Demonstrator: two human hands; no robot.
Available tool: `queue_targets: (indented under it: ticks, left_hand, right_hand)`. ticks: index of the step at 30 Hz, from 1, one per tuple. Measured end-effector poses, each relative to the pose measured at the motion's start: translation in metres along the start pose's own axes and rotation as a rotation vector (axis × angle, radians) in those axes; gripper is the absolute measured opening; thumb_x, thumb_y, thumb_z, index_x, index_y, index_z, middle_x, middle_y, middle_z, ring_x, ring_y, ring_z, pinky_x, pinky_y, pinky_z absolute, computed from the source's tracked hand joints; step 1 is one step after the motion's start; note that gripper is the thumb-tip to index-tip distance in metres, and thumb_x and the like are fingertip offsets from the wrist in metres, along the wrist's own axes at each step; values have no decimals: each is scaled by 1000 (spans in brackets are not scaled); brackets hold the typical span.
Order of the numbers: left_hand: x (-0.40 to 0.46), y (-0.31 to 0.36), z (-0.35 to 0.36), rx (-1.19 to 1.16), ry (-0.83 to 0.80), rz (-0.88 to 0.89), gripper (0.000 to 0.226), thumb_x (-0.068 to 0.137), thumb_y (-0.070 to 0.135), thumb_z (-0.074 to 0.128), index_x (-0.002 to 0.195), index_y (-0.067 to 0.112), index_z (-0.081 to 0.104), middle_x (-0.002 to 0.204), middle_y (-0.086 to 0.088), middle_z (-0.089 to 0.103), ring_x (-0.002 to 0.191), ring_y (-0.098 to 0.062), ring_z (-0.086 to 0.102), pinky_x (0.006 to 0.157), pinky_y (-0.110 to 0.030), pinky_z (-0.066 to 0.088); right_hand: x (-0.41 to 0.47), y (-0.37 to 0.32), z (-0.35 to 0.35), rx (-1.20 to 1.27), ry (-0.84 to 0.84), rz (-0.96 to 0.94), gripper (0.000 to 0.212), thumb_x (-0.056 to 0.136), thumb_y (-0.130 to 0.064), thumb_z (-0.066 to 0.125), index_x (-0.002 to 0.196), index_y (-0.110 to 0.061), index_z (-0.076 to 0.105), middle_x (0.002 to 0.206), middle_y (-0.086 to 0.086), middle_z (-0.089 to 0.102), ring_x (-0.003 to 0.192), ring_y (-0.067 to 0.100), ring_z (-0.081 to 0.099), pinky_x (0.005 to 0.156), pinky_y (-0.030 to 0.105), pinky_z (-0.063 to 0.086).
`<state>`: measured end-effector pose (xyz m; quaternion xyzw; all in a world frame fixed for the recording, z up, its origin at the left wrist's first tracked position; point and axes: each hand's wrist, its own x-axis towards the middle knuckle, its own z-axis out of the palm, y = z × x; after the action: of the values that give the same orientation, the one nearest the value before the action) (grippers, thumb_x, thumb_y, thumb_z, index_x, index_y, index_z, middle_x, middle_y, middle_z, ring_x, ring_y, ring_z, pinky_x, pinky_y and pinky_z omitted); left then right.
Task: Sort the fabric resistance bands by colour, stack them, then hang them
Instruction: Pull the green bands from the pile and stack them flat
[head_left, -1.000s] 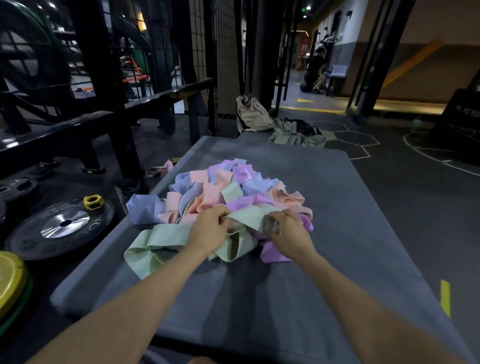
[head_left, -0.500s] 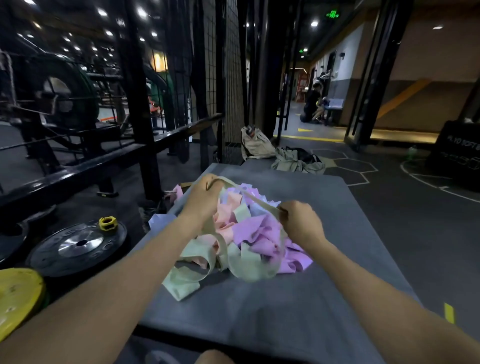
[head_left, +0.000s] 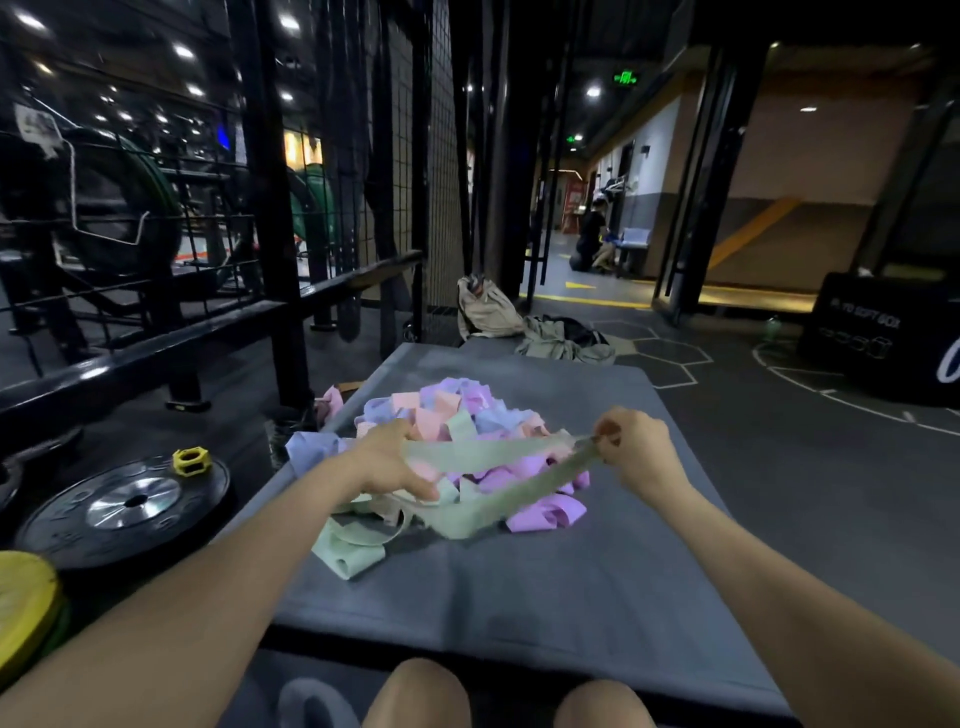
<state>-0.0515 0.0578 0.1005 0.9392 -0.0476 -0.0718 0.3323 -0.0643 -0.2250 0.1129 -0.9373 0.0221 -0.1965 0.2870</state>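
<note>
From my head camera, my left hand (head_left: 387, 460) covers one end of the green band (head_left: 488, 467), so its grip there is partly hidden; my fingers curl around the fabric. My right hand (head_left: 636, 449) pinches the other end between thumb and fingertips. The band is a pale sage loop, stretched flat between both hands, above the pile of bands (head_left: 467, 421). That pile, pink, lilac, blue and green, lies tangled on the grey mat (head_left: 519, 582). More green bands (head_left: 353, 545) sit crumpled at the pile's near edge.

Band pile (head_left: 467, 415) partly behind hands (head_left: 395, 462).
</note>
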Motion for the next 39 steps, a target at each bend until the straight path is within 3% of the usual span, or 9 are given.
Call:
queue_targets:
  ticks: [4,8,14,19,22,26,30,34,39]
  left_hand:
    - [8,-8,16,118,78,115,41,74,-1,55,107,21,44,133,-3,37,99,-20,46,74,-34,42]
    - [30,-12,36,189,169,162,28,83,2,52,99,25,50,140,-6,40,111,-24,49,84,-30,43]
    - [33,-3,73,-176,-14,69,34,79,-15,45,97,12,56,107,-4,51,73,-15,49,45,-13,42]
    - [39,-5,105,-438,-355,-137,22,82,-12,55,76,8,64,78,-7,60,70,-14,56,58,-18,51]
    - [40,-4,117,-536,-422,-188,14,79,-5,66,70,5,72,70,-4,69,73,-12,61,67,-15,48]
    - [41,-8,125,-615,-439,-244,6,74,0,73,73,6,72,71,1,71,84,-9,60,77,-12,42]
    - [39,-14,131,-597,-457,-245,29,59,-3,78,85,8,69,71,2,71,97,-13,56,98,-19,35]
    - [37,-16,132,-592,-416,-208,38,76,-24,51,98,3,66,55,3,62,78,-11,51,77,-15,38]
    - [42,-17,136,-767,-340,-181,21,83,-14,55,91,2,66,80,-5,69,82,-12,62,78,-12,50]
  right_hand:
    - [-11,24,-7,73,30,59,17,80,3,60,90,1,72,88,18,69,88,31,64,66,26,41]
    - [-14,46,-7,45,41,64,17,76,-2,68,88,9,70,86,28,64,89,40,60,69,34,44]
    - [-22,106,3,-2,-58,152,20,73,8,60,90,3,69,93,16,62,91,34,60,64,23,35]
    - [-31,139,8,50,-112,283,9,83,-7,67,80,1,69,75,12,62,72,19,54,57,26,37]
    - [-34,154,14,38,-132,332,26,87,-11,61,72,9,59,65,11,52,61,19,44,46,24,32]
    - [-37,166,22,-36,-188,378,36,89,-12,59,56,-6,44,54,5,43,50,16,38,38,17,26]
    - [-40,170,30,-66,-207,403,29,89,-15,59,64,-5,48,68,11,53,67,25,46,54,27,30]
    - [-41,174,33,-40,-176,432,27,88,-17,60,66,-9,48,78,10,53,77,24,47,66,26,33]
    - [-41,174,34,-38,-162,445,14,89,-16,60,84,-3,60,91,18,61,93,34,57,69,26,34]
